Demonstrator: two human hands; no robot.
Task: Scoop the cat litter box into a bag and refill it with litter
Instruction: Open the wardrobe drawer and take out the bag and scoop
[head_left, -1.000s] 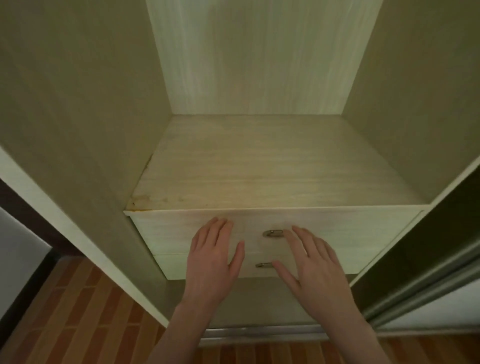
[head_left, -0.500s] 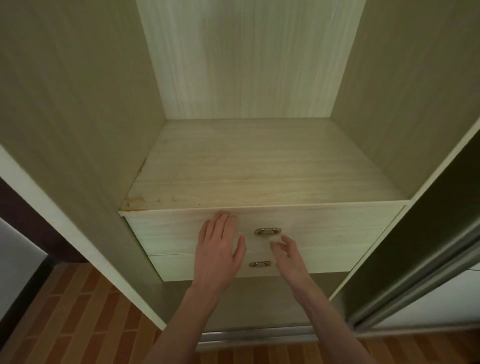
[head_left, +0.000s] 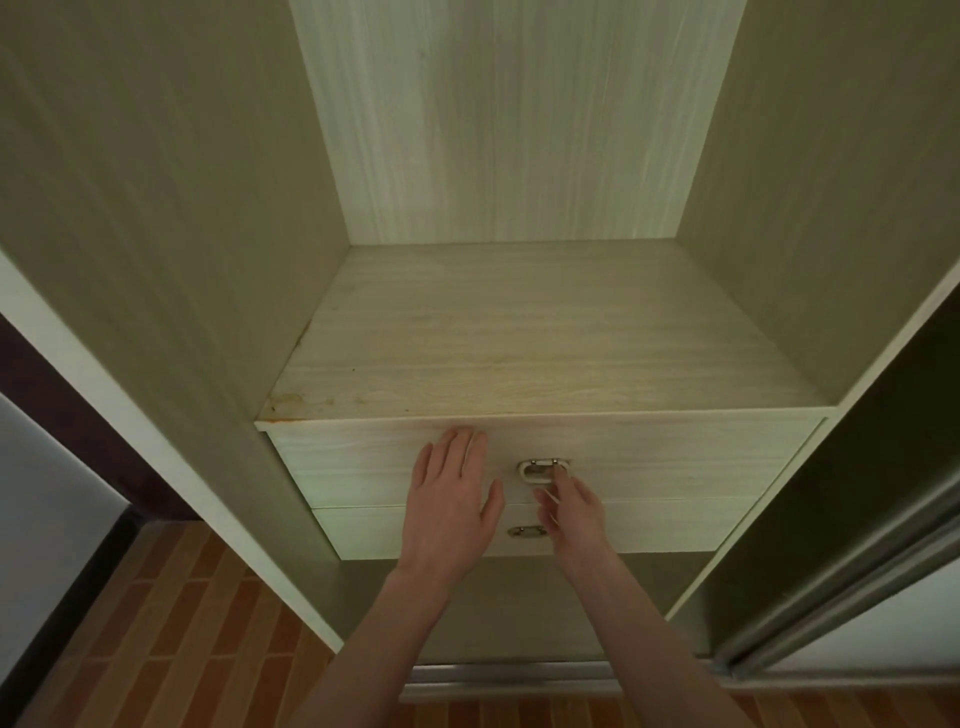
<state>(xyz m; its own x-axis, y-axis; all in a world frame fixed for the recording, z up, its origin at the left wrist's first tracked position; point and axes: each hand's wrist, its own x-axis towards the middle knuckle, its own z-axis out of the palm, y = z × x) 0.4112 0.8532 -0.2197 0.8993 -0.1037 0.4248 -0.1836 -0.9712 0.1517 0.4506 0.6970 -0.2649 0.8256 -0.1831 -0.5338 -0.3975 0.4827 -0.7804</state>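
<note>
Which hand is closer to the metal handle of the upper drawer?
Right. The right hand touches the upper drawer handle with its fingertips, just below it. The left hand lies flat on the drawer front, to the handle's left.

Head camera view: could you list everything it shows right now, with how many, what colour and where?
Wardrobe: one, pale wood grain, open, fills most of the view.
Shelf: one, pale wood with a brownish stain at its front left corner, above the drawers.
Upper drawer: one, pale wood, just under the shelf.
Lower drawer: one, pale wood, beneath the upper one.
Upper handle: one, silver ring, centre of the upper drawer.
Lower handle: one, silver, centre of the lower drawer.
Sliding door: one, dark with metal rails, right edge.
Floor: reddish-brown wood strips, bottom.
Left hand: flat on the upper drawer front.
Right hand: fingertips at the upper handle.
</note>
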